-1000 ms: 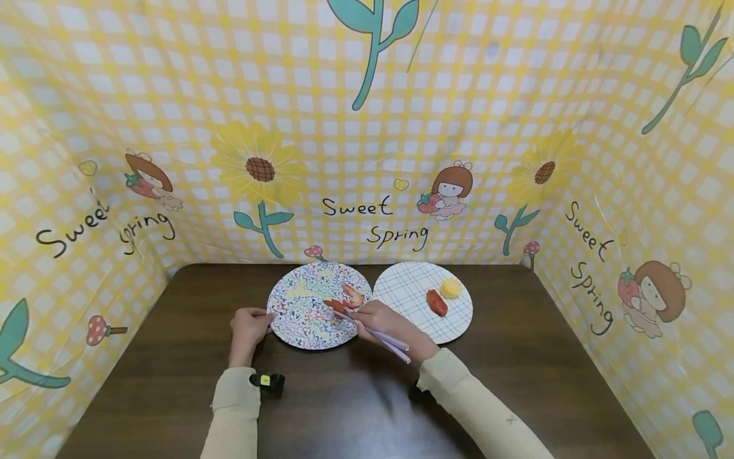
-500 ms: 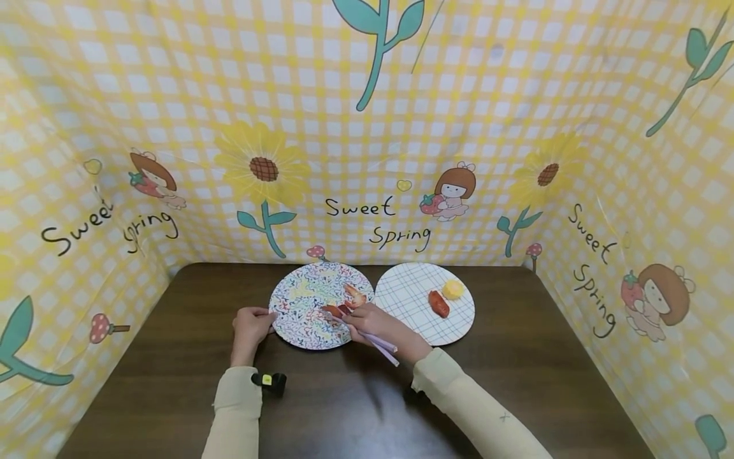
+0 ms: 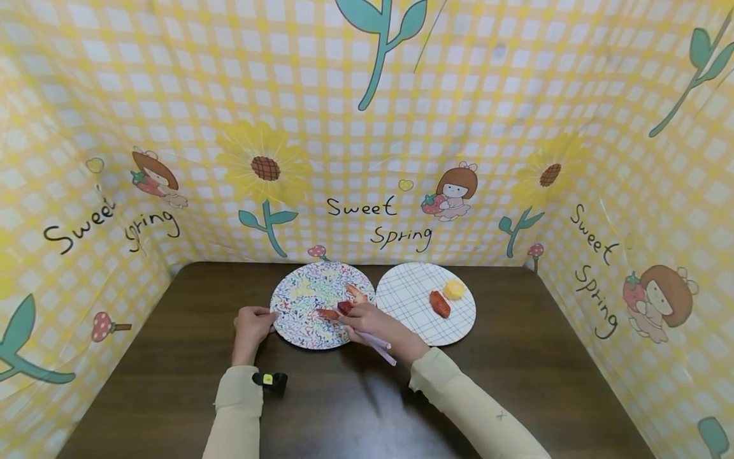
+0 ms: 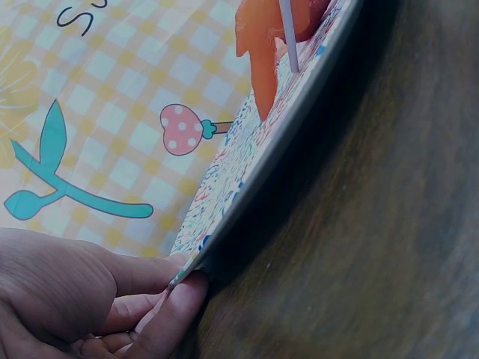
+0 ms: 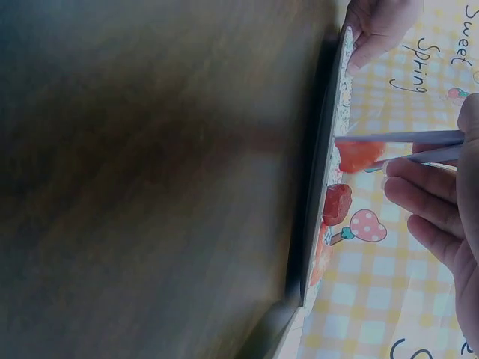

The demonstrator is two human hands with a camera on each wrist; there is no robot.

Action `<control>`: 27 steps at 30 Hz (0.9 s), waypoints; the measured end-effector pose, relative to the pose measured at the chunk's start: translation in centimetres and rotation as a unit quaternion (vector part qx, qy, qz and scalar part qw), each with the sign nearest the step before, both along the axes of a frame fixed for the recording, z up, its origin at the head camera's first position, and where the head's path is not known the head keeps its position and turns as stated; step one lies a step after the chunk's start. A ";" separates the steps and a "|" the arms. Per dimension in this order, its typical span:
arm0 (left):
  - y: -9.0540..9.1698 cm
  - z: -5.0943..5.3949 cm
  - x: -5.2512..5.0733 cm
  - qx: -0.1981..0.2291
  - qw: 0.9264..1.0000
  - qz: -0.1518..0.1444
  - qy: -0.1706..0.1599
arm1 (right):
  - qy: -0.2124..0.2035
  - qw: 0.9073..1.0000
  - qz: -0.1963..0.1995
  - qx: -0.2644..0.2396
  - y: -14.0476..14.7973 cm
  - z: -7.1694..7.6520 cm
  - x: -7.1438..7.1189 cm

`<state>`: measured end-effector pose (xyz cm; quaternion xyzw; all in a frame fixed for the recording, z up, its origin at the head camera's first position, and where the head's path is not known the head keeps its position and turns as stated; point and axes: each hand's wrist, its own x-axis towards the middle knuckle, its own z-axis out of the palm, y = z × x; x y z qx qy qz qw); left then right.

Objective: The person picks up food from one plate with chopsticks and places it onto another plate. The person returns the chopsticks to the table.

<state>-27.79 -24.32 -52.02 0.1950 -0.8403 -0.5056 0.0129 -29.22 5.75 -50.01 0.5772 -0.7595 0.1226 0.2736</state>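
My left hand (image 3: 252,328) pinches the left rim of a round plate (image 3: 298,293) with multicoloured speckles, thumb and fingers on either side of the edge in the left wrist view. Purple chopsticks (image 3: 378,347) are held in my right hand (image 3: 381,325) over this plate's right side. Between their tips in the right wrist view is an orange-red food piece (image 5: 359,155), low at the plate; whether it is lifted I cannot tell. A dark red piece (image 3: 345,307) and a shrimp-like orange-white piece (image 3: 357,294) lie beside it, partly behind the right hand in the head view.
Right of the speckled plate, nearly touching it, stands a white plate with blue grid lines (image 3: 401,287). It bears a reddish-brown piece like a chicken wing (image 3: 439,304) and a yellow piece (image 3: 454,290). Checked cloth (image 3: 367,140) surrounds the brown table (image 3: 321,408) on three sides.
My right hand and the chopsticks have moved a little left. The orange-red piece has shifted left and nearer, apart from the dark red piece, which now shows more. My left hand stays on the rim.
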 end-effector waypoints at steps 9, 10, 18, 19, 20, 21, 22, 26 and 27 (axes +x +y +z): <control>0.0 -0.1 -0.1 -0.001 1.000 -0.004 -0.002 | -0.038 0.999 0.005 -0.013 -0.1 -0.1 0.2; -0.1 -0.1 -0.1 -0.001 1.000 -0.005 -0.001 | -0.042 0.999 0.008 -0.013 -0.1 -0.1 0.3; -0.2 -0.3 -0.2 0.001 1.000 -0.006 0.003 | -0.090 0.996 0.023 -0.007 0.0 0.9 1.5; -0.2 -0.2 -0.1 0.001 1.000 -0.006 0.004 | -0.092 0.995 0.022 -0.006 0.0 1.0 1.6; -0.2 -0.2 -0.1 0.001 1.000 -0.007 0.006 | -0.093 0.995 0.021 -0.004 0.0 1.1 1.7; -0.1 -0.2 -0.1 0.000 1.000 -0.007 0.006 | -0.094 0.995 0.021 -0.003 0.0 1.2 1.7; -0.1 -0.1 -0.1 0.000 1.000 -0.006 0.007 | -0.099 0.995 0.022 -0.002 0.0 1.3 1.8; -0.1 -0.1 -0.1 0.000 1.000 -0.006 0.006 | -0.100 0.995 0.028 0.008 0.0 1.0 1.5; -0.1 -0.1 -0.1 0.000 1.000 -0.006 0.004 | -0.103 0.994 0.032 0.008 0.0 0.9 1.3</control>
